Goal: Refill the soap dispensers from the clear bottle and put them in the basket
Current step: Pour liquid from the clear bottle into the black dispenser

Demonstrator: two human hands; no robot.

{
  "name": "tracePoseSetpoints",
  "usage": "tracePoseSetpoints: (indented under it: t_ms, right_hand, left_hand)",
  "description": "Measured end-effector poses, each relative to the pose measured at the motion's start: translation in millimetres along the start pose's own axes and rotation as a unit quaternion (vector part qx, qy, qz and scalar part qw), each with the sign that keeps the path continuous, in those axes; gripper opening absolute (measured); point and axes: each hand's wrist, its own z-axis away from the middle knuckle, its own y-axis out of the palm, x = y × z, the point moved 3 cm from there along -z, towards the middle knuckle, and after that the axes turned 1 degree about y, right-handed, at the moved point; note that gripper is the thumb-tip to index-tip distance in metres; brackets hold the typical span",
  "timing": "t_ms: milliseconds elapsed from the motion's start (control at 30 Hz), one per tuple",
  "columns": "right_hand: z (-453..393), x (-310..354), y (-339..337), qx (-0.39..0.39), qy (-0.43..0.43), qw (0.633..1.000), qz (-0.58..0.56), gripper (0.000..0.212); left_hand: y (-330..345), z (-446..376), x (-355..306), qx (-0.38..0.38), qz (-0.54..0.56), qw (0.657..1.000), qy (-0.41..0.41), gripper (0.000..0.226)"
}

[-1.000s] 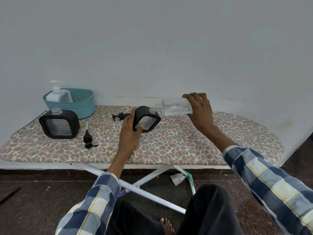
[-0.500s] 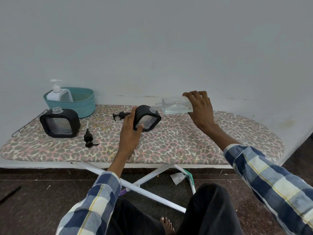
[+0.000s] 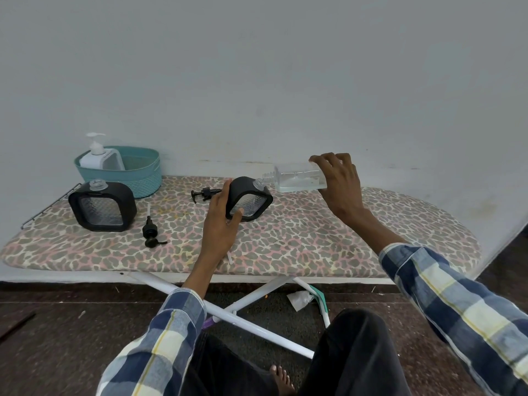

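Since the earlier frame the clear bottle has eased a touch closer, so its threaded mouth now sits just beside, perhaps touching, the neck of the tilted dispenser. The right hand grips the bottle's base, long axis near level and pointing left; the left hand holds the dispenser mid-board, leaning toward it. The basket waits at the ironing board's far left corner.

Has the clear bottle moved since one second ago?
No real move. The clear bottle in the right hand keeps its tilt, its mouth at the neck of the black dispenser held by the left hand.
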Motion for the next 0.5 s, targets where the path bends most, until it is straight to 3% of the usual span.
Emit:
tracePoseSetpoints:
  t_ms: [500]
  right_hand:
    - [0.2,0.1,-0.5,-0.005,-0.002,1.0,0.003,0.081]
  left_hand:
    - [-0.2,0.2,-0.7,0.0,-0.002,1.0,0.004,0.073]
